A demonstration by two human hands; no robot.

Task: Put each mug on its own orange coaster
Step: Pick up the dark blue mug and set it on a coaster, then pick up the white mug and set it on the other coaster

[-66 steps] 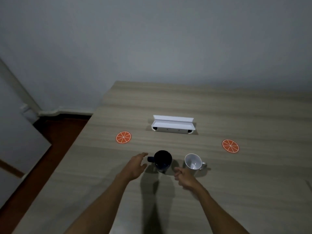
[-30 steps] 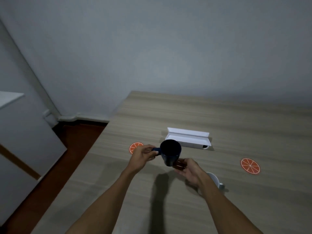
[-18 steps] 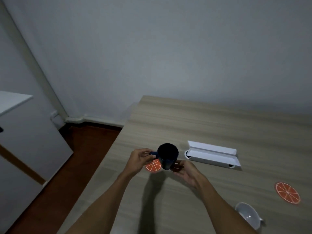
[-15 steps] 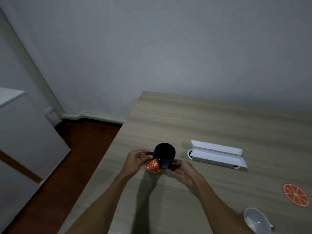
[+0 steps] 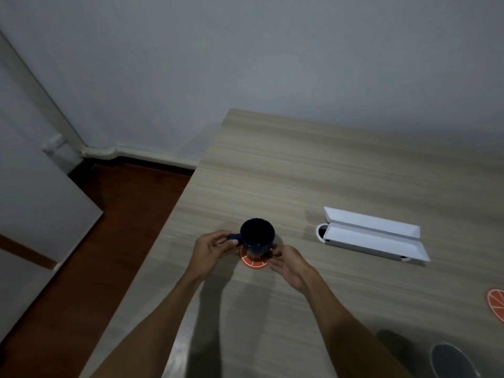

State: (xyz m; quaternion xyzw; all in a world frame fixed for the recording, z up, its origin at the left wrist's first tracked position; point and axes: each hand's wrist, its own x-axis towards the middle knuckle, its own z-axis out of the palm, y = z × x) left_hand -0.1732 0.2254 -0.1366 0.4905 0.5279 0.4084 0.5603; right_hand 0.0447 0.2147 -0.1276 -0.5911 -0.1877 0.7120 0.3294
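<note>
A dark blue mug (image 5: 257,237) stands upright over the left orange coaster (image 5: 253,262), whose front half shows beneath it. My left hand (image 5: 211,248) pinches the mug's handle on its left side. My right hand (image 5: 289,266) cups the mug's lower right side, fingers against its base. Whether the mug rests on the coaster or hovers just above it, I cannot tell. A second orange coaster (image 5: 497,302) lies at the right edge of view. The white mug (image 5: 452,362) sits at the bottom right corner, partly cut off.
A long white open case (image 5: 373,237) lies on the wooden table (image 5: 300,173) to the right of the blue mug. The table's left edge runs close to my left hand, with red-brown floor (image 5: 109,214) below. A grey wall backs the table.
Both hands carried the blue mug from the table's middle leftwards to the left coaster and lowered it there. The white mug stayed put and slid to the view's bottom right as my head turned.
</note>
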